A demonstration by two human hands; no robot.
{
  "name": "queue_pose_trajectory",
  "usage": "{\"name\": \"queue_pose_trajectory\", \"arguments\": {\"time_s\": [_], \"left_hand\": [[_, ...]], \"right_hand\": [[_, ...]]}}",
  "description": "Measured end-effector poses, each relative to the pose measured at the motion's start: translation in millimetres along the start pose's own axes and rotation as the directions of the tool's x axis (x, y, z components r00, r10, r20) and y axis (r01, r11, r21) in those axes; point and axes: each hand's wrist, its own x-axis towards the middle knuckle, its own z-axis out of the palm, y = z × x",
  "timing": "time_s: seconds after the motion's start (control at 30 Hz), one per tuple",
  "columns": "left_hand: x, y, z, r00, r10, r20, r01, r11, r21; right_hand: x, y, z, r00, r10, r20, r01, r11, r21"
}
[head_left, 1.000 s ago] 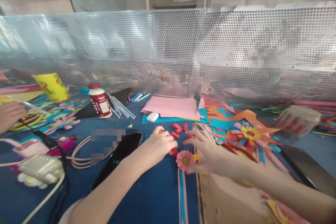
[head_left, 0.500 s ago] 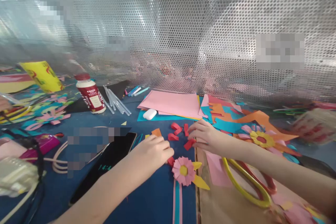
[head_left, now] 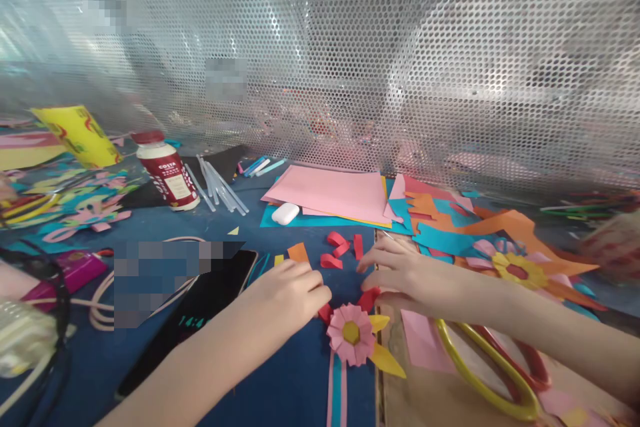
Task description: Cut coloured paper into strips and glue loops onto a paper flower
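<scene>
A pink paper flower [head_left: 351, 335] with a yellow centre lies on the blue table, on a pink and teal paper stem. My left hand [head_left: 287, 290] rests just left of it, fingers curled, fingertips touching a red paper loop [head_left: 325, 311] at the flower's edge. My right hand [head_left: 400, 271] lies just above and right of the flower, fingers closed on a red paper loop [head_left: 369, 298] held against the flower's upper right. Loose red paper loops [head_left: 339, 248] lie beyond both hands.
Yellow-handled scissors [head_left: 493, 377] lie under my right forearm on brown card. A phone [head_left: 193, 313] lies left of my left arm. Coloured sheets [head_left: 333, 193], a bottle [head_left: 166, 171], glue sticks [head_left: 220, 188] and a perforated metal screen [head_left: 350, 60] stand behind. Another person's hand [head_left: 617, 243] shows at the far right.
The view tilted down. My right hand picked a red loop from the loose pile and brought it down to the flower's upper right. My left hand stayed at the flower.
</scene>
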Motion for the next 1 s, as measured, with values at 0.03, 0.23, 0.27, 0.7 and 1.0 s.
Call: {"name": "queue_pose_trajectory", "arguments": {"time_s": [0.03,0.23,0.27,0.7,1.0], "left_hand": [[-0.1,0.1,0.2,1.000,0.002,0.003,-0.002,1.000,-0.002],[-0.3,1.1,0.8,1.000,0.010,-0.025,-0.010,1.000,0.000],[-0.2,1.4,0.5,0.999,0.009,-0.031,-0.009,1.000,-0.001],[0.5,0.9,1.8,0.999,0.014,-0.041,-0.014,1.000,-0.010],[-1.9,1.0,-2.3,0.997,0.022,-0.073,-0.027,0.998,-0.064]], "right_hand": [[0.2,-0.5,-0.2,1.000,-0.001,0.000,0.001,1.000,0.001],[-0.6,1.7,-1.5,1.000,-0.012,-0.017,0.013,0.998,0.060],[-0.8,2.2,-0.8,0.999,-0.015,-0.028,0.017,0.997,0.072],[12.7,9.1,-10.3,0.966,0.257,-0.024,-0.234,0.910,0.341],[41.5,48.2,14.3,0.868,0.497,-0.022,-0.457,0.814,0.358]]}}
